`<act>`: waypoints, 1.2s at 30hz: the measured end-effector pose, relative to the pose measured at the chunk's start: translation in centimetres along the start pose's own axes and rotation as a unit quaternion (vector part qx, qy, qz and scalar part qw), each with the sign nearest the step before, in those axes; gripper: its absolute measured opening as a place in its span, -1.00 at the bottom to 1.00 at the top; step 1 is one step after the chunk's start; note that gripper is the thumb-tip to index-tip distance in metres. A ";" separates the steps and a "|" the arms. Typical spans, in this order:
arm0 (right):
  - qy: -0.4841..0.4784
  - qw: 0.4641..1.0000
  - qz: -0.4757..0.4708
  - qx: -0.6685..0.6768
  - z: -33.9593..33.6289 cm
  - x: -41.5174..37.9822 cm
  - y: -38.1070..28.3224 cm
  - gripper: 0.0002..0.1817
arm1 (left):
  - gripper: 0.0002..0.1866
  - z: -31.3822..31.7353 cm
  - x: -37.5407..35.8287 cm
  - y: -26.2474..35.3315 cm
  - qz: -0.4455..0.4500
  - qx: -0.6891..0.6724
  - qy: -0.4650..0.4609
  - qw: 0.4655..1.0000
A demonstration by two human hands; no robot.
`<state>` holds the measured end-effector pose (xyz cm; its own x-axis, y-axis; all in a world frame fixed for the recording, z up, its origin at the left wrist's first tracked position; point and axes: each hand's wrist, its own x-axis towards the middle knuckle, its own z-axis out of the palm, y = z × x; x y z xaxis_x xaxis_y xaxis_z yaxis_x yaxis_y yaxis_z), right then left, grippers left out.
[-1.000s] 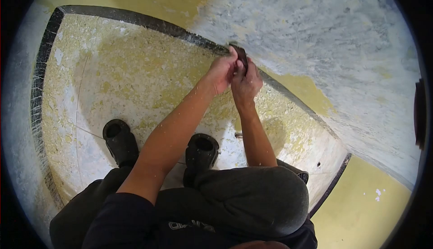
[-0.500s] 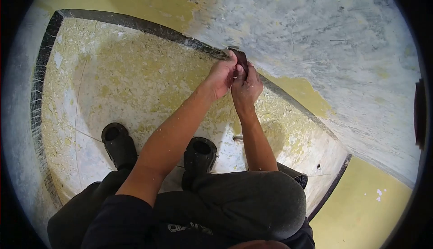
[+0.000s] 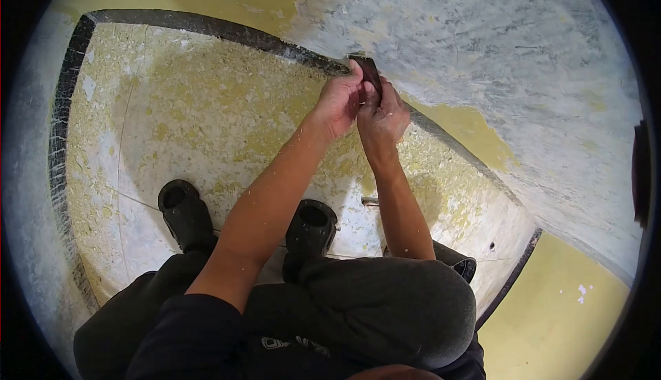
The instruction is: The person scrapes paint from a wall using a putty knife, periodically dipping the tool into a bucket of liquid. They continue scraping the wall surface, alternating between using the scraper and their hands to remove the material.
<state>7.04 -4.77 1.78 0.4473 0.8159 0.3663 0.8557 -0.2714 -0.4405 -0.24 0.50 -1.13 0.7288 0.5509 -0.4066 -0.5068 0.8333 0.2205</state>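
Observation:
A dark, flat-bladed tool (image 3: 366, 70) stands against the foot of the wall (image 3: 475, 42), where the dark skirting strip (image 3: 261, 41) meets the scraped grey surface. My left hand (image 3: 339, 101) is closed on the tool from the left, its thumb up along the side. From the right, my right hand (image 3: 385, 115) wraps round the same tool, its fingers bent. The two hands touch or nearly touch. The tool's lower part is hidden by my fingers.
Yellow and white paint flakes cover the floor (image 3: 206, 118). A small metal piece (image 3: 370, 201) lies beside my right forearm. My dark shoes (image 3: 311, 225) and bent knees are below. Yellow paint remains on the wall's lower part. A dark object (image 3: 641, 173) is at the far right edge.
The view has shifted slightly. My right hand sits a little further right and my left hand barely differs. Both still hold the tool at the skirting.

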 end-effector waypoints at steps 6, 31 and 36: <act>0.015 0.996 0.071 0.056 0.0 -0.6 1.0 -0.85 | -0.63 -0.8 1.3 -0.2 -0.016 0.046 0.022 0.999; 0.143 0.778 0.451 0.414 -11.4 -10.2 5.6 -0.88 | 0.04 2.0 3.6 -13.6 0.124 0.538 -0.085 0.830; 0.085 0.856 0.408 0.305 -22.3 -12.1 2.6 -0.87 | 0.07 -1.4 0.8 -15.4 0.142 0.619 -0.044 0.771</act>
<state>9.62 -26.74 14.46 0.9077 0.3807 -0.1767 -0.0328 -0.3555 -0.9341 7.48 -11.94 -6.05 0.7260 0.6740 -0.1362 0.1361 0.0532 0.9893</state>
